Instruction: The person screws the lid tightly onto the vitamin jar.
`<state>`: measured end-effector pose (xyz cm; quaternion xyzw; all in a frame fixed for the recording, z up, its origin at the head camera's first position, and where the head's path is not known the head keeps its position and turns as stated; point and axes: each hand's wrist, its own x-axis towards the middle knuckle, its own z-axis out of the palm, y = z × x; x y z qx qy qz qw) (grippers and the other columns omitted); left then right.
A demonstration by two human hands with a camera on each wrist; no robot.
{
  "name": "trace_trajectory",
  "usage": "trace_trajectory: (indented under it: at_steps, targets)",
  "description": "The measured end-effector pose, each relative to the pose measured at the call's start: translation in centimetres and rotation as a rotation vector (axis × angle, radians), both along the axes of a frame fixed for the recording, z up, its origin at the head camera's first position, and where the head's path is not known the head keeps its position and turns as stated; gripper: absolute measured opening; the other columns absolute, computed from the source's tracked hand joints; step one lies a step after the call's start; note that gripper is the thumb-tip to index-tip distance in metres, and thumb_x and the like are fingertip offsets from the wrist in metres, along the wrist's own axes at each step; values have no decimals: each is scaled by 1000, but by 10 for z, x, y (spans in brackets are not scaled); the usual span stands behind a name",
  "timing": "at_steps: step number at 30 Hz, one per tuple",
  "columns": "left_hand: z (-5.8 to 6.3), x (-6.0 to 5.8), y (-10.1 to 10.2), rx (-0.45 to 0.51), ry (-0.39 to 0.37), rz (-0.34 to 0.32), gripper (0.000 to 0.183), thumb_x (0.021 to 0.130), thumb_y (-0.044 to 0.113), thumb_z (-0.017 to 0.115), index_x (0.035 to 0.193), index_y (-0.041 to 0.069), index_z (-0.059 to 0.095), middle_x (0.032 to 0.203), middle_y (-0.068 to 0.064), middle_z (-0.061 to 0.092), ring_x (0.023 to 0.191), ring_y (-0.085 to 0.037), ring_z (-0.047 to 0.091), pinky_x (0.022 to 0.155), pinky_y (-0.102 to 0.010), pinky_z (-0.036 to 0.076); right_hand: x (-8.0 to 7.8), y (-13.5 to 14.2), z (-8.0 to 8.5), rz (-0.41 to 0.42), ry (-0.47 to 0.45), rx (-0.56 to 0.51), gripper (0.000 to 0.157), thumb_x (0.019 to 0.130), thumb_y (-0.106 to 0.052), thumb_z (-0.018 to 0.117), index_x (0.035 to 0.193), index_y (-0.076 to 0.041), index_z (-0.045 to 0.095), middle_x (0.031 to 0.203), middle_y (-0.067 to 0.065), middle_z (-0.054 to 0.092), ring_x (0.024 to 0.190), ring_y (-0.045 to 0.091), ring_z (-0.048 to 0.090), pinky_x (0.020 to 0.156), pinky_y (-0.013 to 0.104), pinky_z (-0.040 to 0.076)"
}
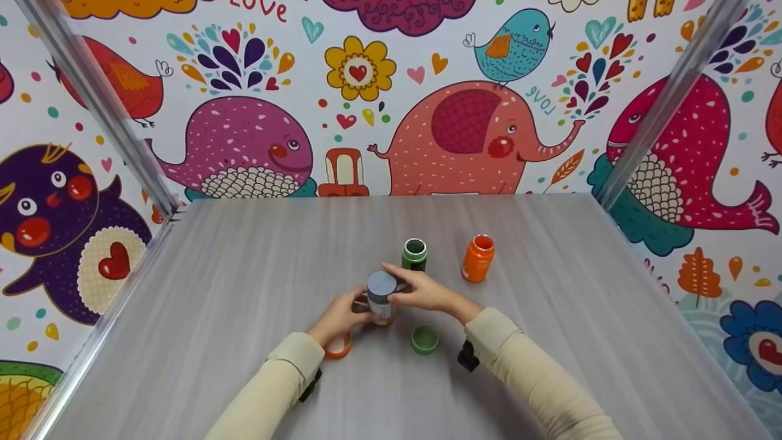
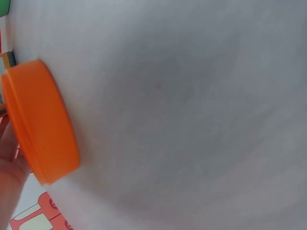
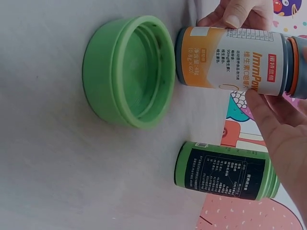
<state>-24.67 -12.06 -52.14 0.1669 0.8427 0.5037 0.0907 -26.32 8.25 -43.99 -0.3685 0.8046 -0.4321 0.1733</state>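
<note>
A supplement bottle (image 3: 230, 60) with a white and orange label and a blue-grey lid (image 1: 382, 285) stands upright on the table. My left hand (image 1: 339, 315) grips its body from the left. At the top, my right hand (image 1: 427, 292) holds the lid, thumb on the near side and a finger on the far side. An orange ring (image 3: 293, 67) shows between lid and body in the right wrist view. A green lid (image 3: 127, 72) lies open side up near the bottle. Beside my left wrist lies an orange lid (image 2: 43, 122), partly covered by that arm in the head view.
Behind my right hand stands an open green bottle (image 1: 415, 253), its lower part hidden in the head view. An open orange bottle (image 1: 478, 259) stands farther right. The grey table (image 1: 256, 244) meets cartoon-printed walls (image 1: 360, 134) at its back and sides.
</note>
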Motion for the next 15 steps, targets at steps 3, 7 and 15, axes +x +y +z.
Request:
trace_trajectory:
  at_steps: [3, 7, 15]
  targets:
    - [0, 0, 0, 2, -11, 4, 63, 67, 36, 66, 119, 9, 43, 108, -9, 53, 94, -20, 52, 79, -33, 42, -1, 1, 0, 21, 19, 8, 55, 81, -13, 53, 129, -7, 28, 125, 12, 38, 103, 21, 43, 86, 37, 37]
    - [1, 0, 0, -6, -18, 10, 62, 66, 35, 66, 119, 10, 43, 107, -8, 53, 93, -20, 53, 79, -33, 42, -4, 1, -6, 21, 21, -34, 53, 79, -14, 56, 126, -6, 33, 119, 13, 43, 100, 23, 45, 84, 40, 38]
    - [1, -1, 0, 7, -20, 2, 61, 68, 29, 66, 119, 5, 42, 107, -11, 53, 93, -22, 53, 78, -32, 43, -18, -4, -29, -57, 73, -69, 50, 71, -30, 63, 112, -11, 41, 103, 5, 51, 92, 21, 49, 77, 40, 42]
